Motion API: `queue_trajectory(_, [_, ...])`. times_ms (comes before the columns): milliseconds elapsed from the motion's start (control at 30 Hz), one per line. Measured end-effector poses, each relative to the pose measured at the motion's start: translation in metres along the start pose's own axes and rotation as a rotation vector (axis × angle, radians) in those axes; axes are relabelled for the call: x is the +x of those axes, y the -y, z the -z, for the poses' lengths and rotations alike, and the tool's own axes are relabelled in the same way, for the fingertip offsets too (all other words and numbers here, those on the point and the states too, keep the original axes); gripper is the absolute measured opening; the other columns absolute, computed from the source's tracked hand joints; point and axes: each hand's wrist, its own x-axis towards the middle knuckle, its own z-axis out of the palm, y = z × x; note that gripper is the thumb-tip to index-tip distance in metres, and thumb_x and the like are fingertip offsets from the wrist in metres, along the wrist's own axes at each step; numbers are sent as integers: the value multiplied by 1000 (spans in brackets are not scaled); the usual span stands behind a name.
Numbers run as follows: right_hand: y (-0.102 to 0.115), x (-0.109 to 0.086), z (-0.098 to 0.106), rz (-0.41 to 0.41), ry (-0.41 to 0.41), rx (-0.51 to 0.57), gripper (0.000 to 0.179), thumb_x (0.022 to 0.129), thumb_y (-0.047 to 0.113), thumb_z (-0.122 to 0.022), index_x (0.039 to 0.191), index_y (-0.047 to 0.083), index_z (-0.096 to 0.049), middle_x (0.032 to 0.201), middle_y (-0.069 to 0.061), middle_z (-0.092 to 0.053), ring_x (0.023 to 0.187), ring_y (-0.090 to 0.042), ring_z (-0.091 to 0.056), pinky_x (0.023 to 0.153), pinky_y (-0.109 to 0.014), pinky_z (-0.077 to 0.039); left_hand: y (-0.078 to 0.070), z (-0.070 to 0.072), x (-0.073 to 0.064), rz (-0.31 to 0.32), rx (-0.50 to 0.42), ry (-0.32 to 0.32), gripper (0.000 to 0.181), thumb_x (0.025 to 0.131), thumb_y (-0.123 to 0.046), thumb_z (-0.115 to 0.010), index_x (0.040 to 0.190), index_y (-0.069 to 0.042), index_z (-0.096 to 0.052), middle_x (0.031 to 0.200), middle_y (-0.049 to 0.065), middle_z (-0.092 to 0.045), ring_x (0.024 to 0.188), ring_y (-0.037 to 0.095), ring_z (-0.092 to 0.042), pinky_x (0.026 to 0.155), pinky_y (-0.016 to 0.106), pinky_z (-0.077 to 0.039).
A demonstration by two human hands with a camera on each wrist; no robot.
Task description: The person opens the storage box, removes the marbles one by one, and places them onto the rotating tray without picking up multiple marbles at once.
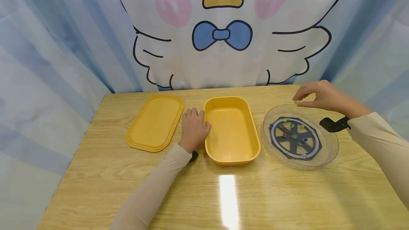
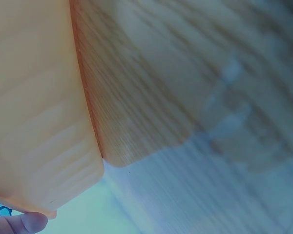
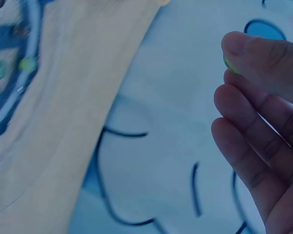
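My right hand [image 1: 326, 98] is raised over the far rim of a round clear dish [image 1: 330, 144], pinching a small yellow-green marble [image 1: 296, 102] between thumb and fingertips. In the right wrist view only a sliver of the marble [image 3: 230, 65] shows under the thumb. Several coloured marbles lie in the dish on a dark wheel-shaped pattern [image 1: 294, 136]. My left hand [image 1: 193, 127] rests beside a deep yellow box [image 1: 231, 127], fingers pointing forward and thumb at its left rim. The left wrist view has that thumb [image 2: 33, 222] by the box's edge.
A flat yellow lid [image 1: 155, 122] lies on the wooden table [image 1: 105, 173] to the left of my left hand. Behind the table's far edge hangs a curtain [image 1: 220, 66] with a cartoon bird on it.
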Motion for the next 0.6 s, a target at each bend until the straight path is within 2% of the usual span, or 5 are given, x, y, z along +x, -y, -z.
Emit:
queue_trajectory(100, [-16, -18, -7, -108, 25, 19, 21, 72, 5, -78, 86, 20, -73, 89, 2, -69, 76, -12, -65, 62, -24, -52, 0, 1, 0, -1, -2, -3, 22, 84, -26, -59, 95, -7, -63, 89, 12, -55, 84, 29, -48, 77, 39, -39])
queue_trajectory(167, [-26, -29, -12, -150, 44, 27, 19, 74, 7, -77, 88, 20, -73, 90, 1, -70, 74, -10, -64, 61, -24, -52, 0, 1, 0, -3, -3, -4, 21, 84, -26, -60, 94, -7, -62, 89, 12, -55, 84, 28, -48, 77, 39, -39])
queue_trajectory(333, [-44, -53, -29, -193, 53, 54, 16, 77, 9, -75, 90, 16, -73, 90, -1, -71, 74, -8, -64, 62, -29, -54, 1, -1, 0, -11, 0, -20, 19, 83, -25, -59, 91, -8, -62, 87, 11, -55, 83, 28, -48, 75, 39, -40])
queue_trajectory(500, [-48, -71, -43, -276, 70, 83, 15, 77, 12, -75, 92, 14, -74, 92, -2, -71, 76, -6, -63, 67, -34, -55, 1, -1, 0, -11, -7, -22, 19, 83, -25, -60, 91, -7, -61, 88, 12, -55, 84, 28, -48, 76, 40, -40])
queue_trajectory(600, [-49, -80, -52, -286, 68, 83, 15, 77, 11, -75, 92, 12, -74, 91, -3, -71, 75, -3, -62, 66, -33, -55, 1, -1, 0, -7, -12, -14, 19, 83, -25, -60, 91, -7, -61, 89, 12, -55, 84, 29, -48, 76, 40, -40])
